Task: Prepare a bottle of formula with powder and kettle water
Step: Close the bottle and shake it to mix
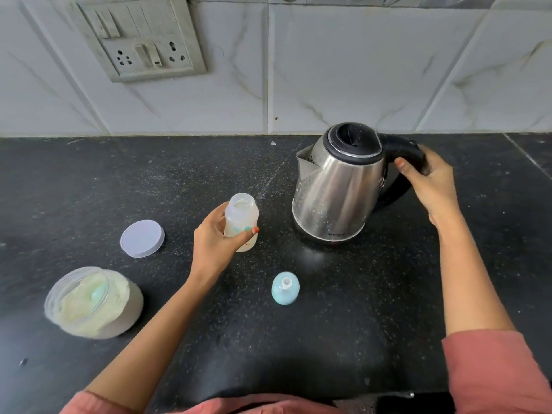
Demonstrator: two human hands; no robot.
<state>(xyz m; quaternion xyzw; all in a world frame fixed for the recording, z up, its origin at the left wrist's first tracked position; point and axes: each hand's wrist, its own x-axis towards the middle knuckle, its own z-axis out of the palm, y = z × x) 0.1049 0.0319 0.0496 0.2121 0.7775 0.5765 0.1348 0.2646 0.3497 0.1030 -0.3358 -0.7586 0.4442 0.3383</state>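
A translucent baby bottle [241, 215] stands uncapped on the black counter [328, 324], with my left hand [213, 239] wrapped around its lower half. Right of it stands a steel kettle [334, 189] with a black lid, its spout pointing left toward the bottle. My right hand [430, 180] grips the kettle's black handle [400, 162]. The bottle's blue teat cap [285, 288] lies on the counter in front. An open jar of pale formula powder [92, 303] with a blue scoop inside sits at the near left.
The jar's round white lid [142, 239] lies flat left of the bottle. A switch and socket panel [140, 37] is on the tiled wall behind. The counter's front edge runs near my pink sleeves.
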